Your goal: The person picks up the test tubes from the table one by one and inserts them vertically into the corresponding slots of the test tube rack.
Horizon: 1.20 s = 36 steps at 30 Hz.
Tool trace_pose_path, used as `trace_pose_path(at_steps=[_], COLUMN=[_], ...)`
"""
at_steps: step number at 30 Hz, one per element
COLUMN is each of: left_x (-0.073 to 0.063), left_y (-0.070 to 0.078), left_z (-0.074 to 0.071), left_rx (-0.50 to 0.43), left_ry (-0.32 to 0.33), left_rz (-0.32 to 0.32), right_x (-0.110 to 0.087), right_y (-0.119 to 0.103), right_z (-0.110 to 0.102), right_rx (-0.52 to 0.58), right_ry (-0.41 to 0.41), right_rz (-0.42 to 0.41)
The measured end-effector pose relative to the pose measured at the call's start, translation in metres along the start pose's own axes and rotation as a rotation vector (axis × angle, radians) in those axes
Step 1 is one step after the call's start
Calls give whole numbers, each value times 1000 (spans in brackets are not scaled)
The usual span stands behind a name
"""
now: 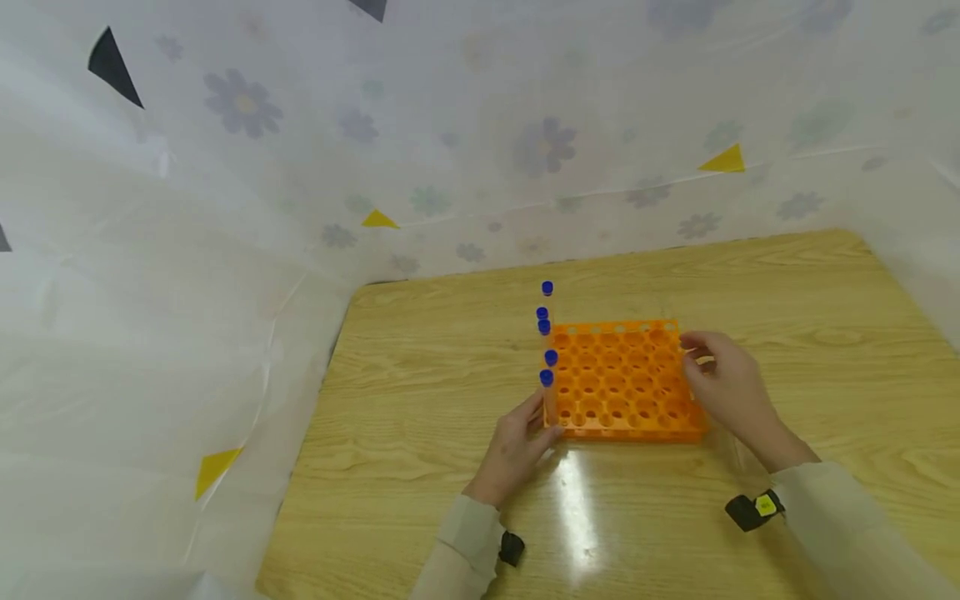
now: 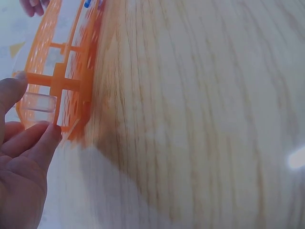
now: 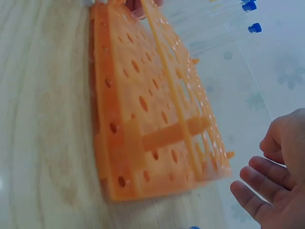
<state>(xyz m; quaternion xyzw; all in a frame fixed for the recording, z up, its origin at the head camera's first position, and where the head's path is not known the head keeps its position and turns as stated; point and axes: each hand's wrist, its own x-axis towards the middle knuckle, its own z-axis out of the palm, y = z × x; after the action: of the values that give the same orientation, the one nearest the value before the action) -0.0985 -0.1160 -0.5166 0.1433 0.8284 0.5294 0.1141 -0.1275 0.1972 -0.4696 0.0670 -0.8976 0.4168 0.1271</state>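
An orange test tube rack (image 1: 618, 383) with rows of round holes stands on the wooden table. Several clear tubes with blue caps (image 1: 547, 377) stand along its left end; their clear bodies are hard to make out. My left hand (image 1: 510, 446) holds the rack's front left corner, thumb and fingers on either side of the end frame in the left wrist view. At the rack's right end is my right hand (image 1: 727, 383), fingers loosely bent. In the right wrist view this hand (image 3: 276, 176) holds nothing and appears apart from the rack (image 3: 143, 100).
The wooden table (image 1: 420, 375) extends around the rack. A pale sheet with flower prints (image 1: 480, 133) hangs behind it and at the left, bearing yellow triangles (image 1: 723, 158). A small blue object (image 3: 194, 227) shows at the right wrist view's bottom edge.
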Motion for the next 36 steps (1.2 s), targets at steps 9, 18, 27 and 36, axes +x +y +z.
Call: trace_pose_path(at_steps=[9, 18, 27, 36], left_x=[-1, -2, -1, 0], left_y=[2, 1, -1, 1], left_z=[-1, -2, -1, -2], left_rx=[-5, -1, 3, -1], left_ry=[-5, -4, -4, -6], left_rz=[-30, -40, -15, -14], right_x=[-23, -42, -50, -52], right_y=[14, 31, 44, 48], right_z=[-17, -19, -11, -5], right_rx=[-75, -173, -217, -255], right_ry=[40, -2, -150, -159], right_rz=[40, 134, 226, 262])
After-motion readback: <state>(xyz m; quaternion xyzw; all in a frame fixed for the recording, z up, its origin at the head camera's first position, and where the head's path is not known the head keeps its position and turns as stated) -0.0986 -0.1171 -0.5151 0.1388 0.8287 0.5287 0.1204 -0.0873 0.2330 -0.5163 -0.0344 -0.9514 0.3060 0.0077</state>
